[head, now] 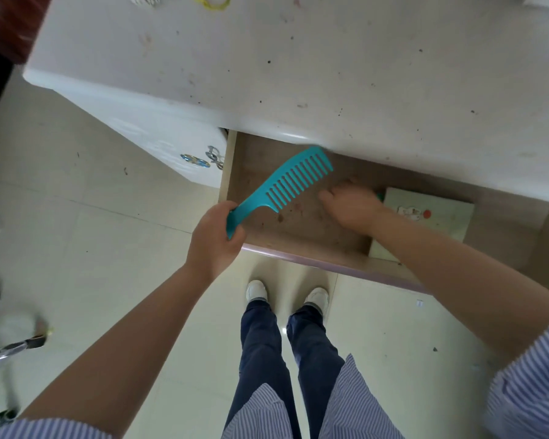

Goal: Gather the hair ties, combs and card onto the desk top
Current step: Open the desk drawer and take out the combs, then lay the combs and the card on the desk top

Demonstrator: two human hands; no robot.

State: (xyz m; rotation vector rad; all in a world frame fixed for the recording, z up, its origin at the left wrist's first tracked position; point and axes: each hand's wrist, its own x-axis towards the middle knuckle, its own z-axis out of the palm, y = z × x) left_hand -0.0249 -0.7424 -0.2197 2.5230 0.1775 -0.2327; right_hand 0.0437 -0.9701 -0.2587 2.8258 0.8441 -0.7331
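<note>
Both hands work over an open drawer [298, 226] beneath a white desk top [330, 74]. Left hand [214, 237] grips the handle of a teal wide-tooth comb [286, 185], lifted clear, likely bound for the desk top. Right hand [351, 205] reaches down beside a pale green card [431, 217]; whether it grasps anything cannot be told. On the desk top's far edge lies a yellow hair tie [211, 1].

Striped blue-white sleeves [533, 384], navy trousers [286, 353], white shoes [256, 289].
</note>
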